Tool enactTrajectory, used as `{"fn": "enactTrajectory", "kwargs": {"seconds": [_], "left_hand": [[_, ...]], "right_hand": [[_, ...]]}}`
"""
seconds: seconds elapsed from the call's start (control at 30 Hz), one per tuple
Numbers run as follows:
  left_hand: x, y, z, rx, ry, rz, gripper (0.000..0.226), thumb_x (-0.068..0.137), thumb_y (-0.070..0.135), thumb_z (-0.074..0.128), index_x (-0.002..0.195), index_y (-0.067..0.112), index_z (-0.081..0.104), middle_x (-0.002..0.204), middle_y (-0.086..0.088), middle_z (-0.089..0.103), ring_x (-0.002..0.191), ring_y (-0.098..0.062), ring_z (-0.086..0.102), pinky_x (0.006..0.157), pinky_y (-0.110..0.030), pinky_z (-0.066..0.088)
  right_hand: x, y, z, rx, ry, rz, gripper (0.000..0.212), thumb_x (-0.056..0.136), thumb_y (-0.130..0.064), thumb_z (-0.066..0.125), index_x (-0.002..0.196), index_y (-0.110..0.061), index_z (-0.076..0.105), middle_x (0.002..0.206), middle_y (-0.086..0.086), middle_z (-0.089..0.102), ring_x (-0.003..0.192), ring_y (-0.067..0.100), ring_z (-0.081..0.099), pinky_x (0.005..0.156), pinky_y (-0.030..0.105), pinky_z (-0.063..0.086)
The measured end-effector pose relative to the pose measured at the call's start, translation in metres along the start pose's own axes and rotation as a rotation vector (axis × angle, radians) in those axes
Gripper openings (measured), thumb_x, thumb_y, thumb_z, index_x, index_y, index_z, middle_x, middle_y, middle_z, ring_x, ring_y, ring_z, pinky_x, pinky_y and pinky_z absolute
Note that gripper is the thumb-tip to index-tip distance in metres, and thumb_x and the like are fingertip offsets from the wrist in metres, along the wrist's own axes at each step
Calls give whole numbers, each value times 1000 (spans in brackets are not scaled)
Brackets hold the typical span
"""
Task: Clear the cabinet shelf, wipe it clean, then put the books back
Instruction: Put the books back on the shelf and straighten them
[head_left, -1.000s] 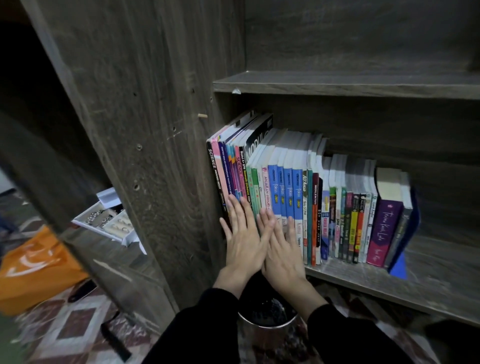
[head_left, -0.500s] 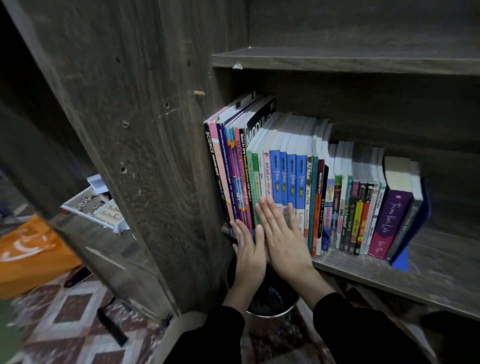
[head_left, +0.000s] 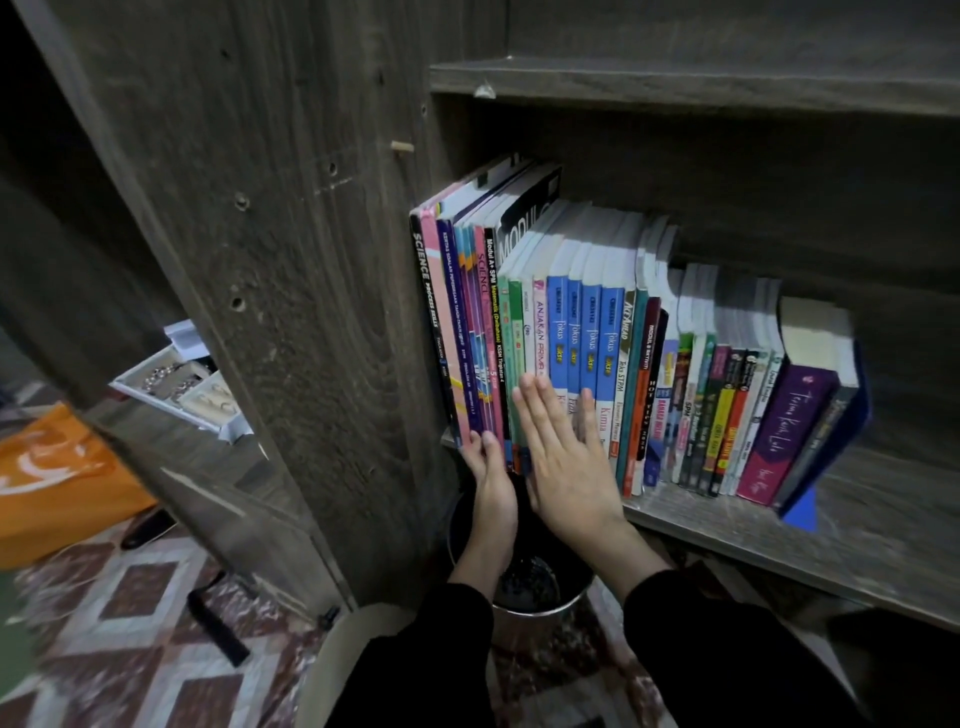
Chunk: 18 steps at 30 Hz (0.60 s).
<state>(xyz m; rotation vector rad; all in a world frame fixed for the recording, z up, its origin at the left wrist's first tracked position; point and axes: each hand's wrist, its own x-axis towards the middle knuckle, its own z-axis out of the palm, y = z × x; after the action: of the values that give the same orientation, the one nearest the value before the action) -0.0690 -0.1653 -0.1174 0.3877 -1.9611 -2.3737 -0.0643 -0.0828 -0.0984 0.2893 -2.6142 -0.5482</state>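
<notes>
Head view: compared with half a second ago, we see the left hand (head_left: 491, 488) lower, its tips now at the foot of the tall spines at the row's left end. The right hand (head_left: 566, 457) has stayed flat on the blue spines, its fingers (head_left: 535, 415) straight and slightly apart. The left fingers lie together; whether they hook the books (head_left: 675, 364) we cannot tell. The books stand on the shelf (head_left: 857, 530).

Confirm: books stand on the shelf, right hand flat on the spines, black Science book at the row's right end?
No. The head view shows the Science book at the row's left end. The rest holds: books stand on the shelf, right hand flat on the spines.
</notes>
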Motion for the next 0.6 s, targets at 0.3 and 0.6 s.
{"fn": "enactTrajectory", "kwargs": {"seconds": [0.3,0.6], "left_hand": [[1,-17,-19,416,-42,144,58,101,27,43,151,12,18,156,-6,26,140,-21,31,105,-18,24],[28,-5,-36,849,139,307,104,71,28,81,150,9,16,147,-17,35,134,-32,36,108,-39,30]], "right_hand": [[-1,2,-5,8,-39,-19,96,94,-42,38,138,1,-36,145,19,-44,134,31,-41,109,59,-21],[-1,6,-1,-35,-32,-60,108,90,-54,44,139,1,-34,145,19,-42,134,32,-41,109,62,-17]]}}
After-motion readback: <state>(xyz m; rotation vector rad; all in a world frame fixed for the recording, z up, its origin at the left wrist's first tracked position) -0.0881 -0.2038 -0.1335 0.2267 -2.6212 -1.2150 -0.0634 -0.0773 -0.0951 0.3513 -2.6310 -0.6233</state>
